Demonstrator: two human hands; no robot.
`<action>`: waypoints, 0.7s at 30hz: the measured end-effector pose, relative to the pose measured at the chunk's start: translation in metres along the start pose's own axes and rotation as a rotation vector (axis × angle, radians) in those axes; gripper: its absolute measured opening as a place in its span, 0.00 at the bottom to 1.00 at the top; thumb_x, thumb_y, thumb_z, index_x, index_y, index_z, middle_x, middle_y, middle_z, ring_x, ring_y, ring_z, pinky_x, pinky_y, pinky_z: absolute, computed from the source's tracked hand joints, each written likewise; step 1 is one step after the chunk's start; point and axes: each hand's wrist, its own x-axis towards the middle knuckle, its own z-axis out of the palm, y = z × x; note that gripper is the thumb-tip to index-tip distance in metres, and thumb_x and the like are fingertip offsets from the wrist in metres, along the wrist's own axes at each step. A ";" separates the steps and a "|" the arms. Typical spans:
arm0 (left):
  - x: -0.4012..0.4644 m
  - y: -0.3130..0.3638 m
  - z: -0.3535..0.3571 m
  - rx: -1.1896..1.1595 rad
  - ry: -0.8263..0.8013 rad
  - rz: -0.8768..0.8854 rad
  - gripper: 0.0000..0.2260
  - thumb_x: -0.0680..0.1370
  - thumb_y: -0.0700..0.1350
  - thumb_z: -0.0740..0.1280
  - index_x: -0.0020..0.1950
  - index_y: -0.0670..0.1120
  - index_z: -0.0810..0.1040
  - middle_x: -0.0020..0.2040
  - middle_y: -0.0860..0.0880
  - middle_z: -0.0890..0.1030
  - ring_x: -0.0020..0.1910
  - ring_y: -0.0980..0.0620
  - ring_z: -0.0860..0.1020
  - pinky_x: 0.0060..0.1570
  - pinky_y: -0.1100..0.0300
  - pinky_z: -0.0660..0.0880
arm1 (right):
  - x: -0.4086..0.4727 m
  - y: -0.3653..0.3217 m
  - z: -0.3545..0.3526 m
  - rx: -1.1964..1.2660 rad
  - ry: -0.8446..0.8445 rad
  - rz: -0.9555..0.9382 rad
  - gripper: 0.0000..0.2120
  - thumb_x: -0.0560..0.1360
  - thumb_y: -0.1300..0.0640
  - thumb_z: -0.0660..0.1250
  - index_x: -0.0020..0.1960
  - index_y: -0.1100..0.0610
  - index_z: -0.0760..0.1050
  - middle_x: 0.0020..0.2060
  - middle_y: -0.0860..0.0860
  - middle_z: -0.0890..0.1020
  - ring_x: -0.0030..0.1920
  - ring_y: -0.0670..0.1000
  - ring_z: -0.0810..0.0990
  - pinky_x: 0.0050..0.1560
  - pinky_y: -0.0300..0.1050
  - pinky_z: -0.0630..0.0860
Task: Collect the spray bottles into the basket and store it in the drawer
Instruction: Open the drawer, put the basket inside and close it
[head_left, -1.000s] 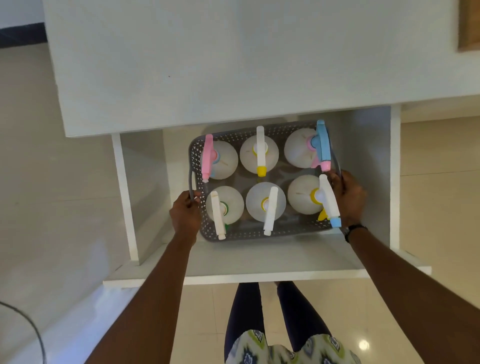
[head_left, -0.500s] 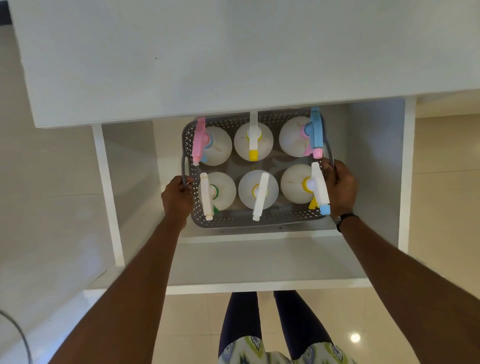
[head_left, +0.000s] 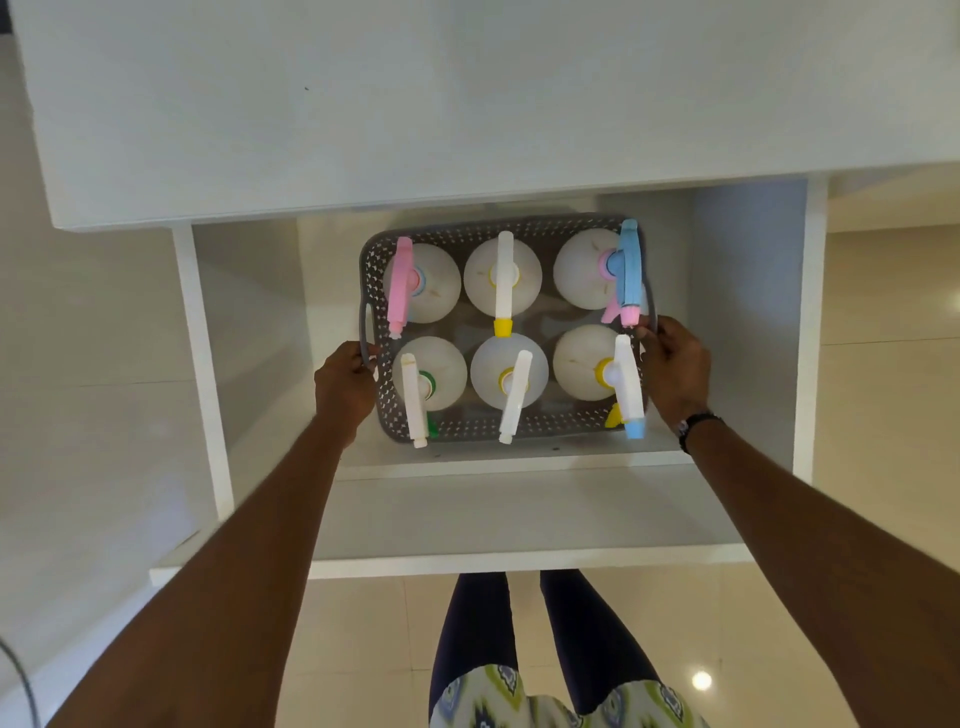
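A grey perforated basket (head_left: 470, 428) sits inside the open white drawer (head_left: 514, 512), near its back. Several white spray bottles stand in it in two rows, among them one with a pink trigger (head_left: 401, 283), one with a blue trigger (head_left: 628, 267) and one with a white, yellow-tipped trigger (head_left: 503, 283). My left hand (head_left: 344, 387) grips the basket's left handle. My right hand (head_left: 675, 366) grips the right handle.
The white countertop (head_left: 467, 104) overhangs the drawer's back. The drawer's side walls (head_left: 205, 364) flank the basket with room on both sides. Tiled floor (head_left: 883, 415) lies around, and my legs (head_left: 519, 649) stand below the drawer's front edge. A grey cable (head_left: 21, 675) shows at bottom left.
The basket has gone down and back into the drawer, with both hands still on its handles. My view has shifted closer over the drawer.
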 end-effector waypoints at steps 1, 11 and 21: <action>-0.001 0.000 0.000 0.009 -0.002 0.014 0.11 0.77 0.34 0.60 0.55 0.42 0.79 0.53 0.41 0.82 0.52 0.41 0.79 0.56 0.51 0.75 | -0.002 0.002 -0.001 -0.008 -0.004 -0.003 0.06 0.78 0.63 0.63 0.46 0.62 0.78 0.32 0.48 0.75 0.33 0.44 0.71 0.33 0.21 0.66; 0.012 0.017 -0.005 0.028 -0.019 0.048 0.13 0.76 0.34 0.58 0.55 0.42 0.78 0.56 0.42 0.82 0.56 0.42 0.78 0.57 0.52 0.75 | 0.018 -0.007 0.000 -0.037 0.027 -0.040 0.07 0.77 0.64 0.63 0.49 0.65 0.79 0.38 0.53 0.79 0.40 0.49 0.74 0.34 0.21 0.66; -0.022 0.022 -0.014 0.056 -0.019 0.020 0.19 0.77 0.35 0.59 0.69 0.38 0.69 0.66 0.37 0.75 0.60 0.44 0.75 0.60 0.57 0.69 | -0.007 -0.028 -0.006 -0.140 0.020 0.185 0.18 0.77 0.68 0.58 0.67 0.65 0.68 0.62 0.61 0.78 0.60 0.59 0.78 0.57 0.44 0.72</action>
